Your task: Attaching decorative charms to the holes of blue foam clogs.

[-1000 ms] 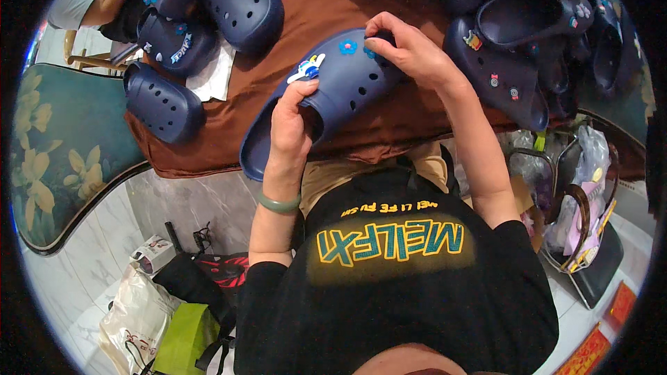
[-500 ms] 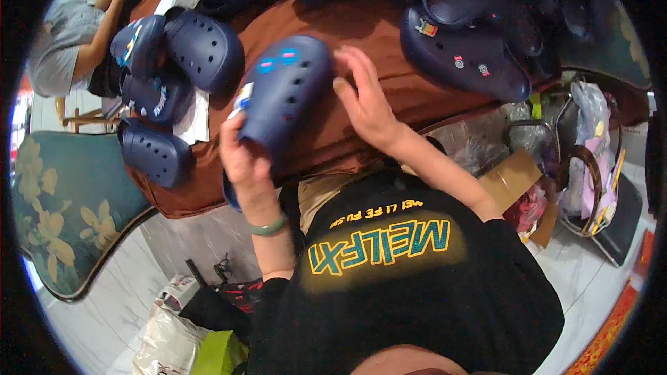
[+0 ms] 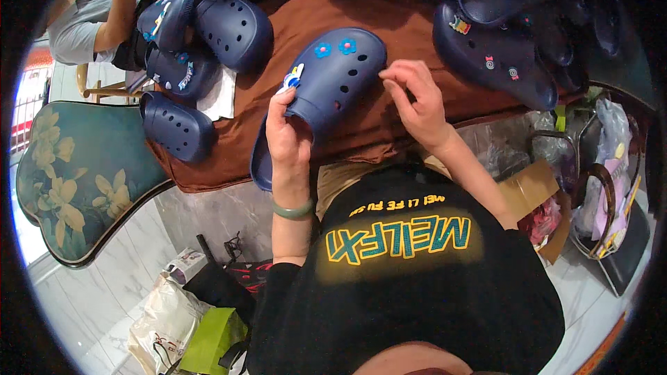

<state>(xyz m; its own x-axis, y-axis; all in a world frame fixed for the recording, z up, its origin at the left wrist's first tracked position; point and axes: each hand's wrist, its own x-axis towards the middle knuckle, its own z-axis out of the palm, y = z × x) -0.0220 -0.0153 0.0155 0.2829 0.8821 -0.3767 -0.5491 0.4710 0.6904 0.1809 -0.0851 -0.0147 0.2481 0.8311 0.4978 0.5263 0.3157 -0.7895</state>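
In my left hand is a navy clog, gripped at its strap and opening, with the toe pointing up and to the right. Two blue flower charms sit in its top holes, and a white, blue and yellow charm is on the side beside my left thumb. My right hand is just right of the toe, its fingers bent and drawn in toward the thumb. Whatever may lie between those fingertips is too small to make out.
A brown cloth covers the table. Navy clogs lie at the left, and a charm-decorated clog with others is at the right. Another person's arm shows at the upper left. A patterned chair back stands left, a cardboard box right.
The clog has turned, showing its flower charms more plainly. My right hand's fingers have curled in from a more spread pose. The whole view has shifted a little.
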